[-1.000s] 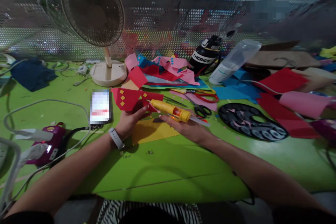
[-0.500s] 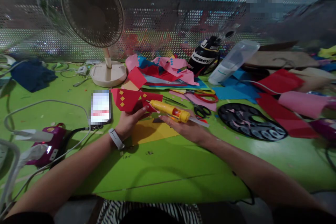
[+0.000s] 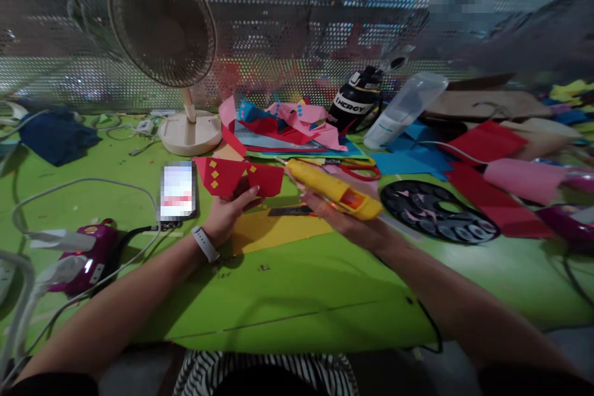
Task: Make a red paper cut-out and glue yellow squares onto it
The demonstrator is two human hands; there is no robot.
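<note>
My left hand (image 3: 227,215) is closed on the lower edge of a red paper piece (image 3: 227,182), which carries small yellow diamonds in a column at its left and one near the middle. My right hand (image 3: 336,216) grips a yellow glue gun (image 3: 331,185), its nozzle pointing left, just off the right end of the red paper. Under and between the hands lies a yellow paper sheet (image 3: 278,235) on the green table (image 3: 297,284). A dark craft knife (image 3: 290,211) rests across the sheet's upper edge, partly hidden by my right hand.
A phone (image 3: 179,190) and a purple power adapter (image 3: 88,260) with cables are at left. Behind stand a fan (image 3: 190,130), a paper pile (image 3: 288,130), a black bottle (image 3: 355,102) and a clear bottle (image 3: 406,111). A black palette (image 3: 431,213) lies right.
My right hand has moved right with the glue gun, away from the red paper. More of the red paper's right part and the craft knife now show.
</note>
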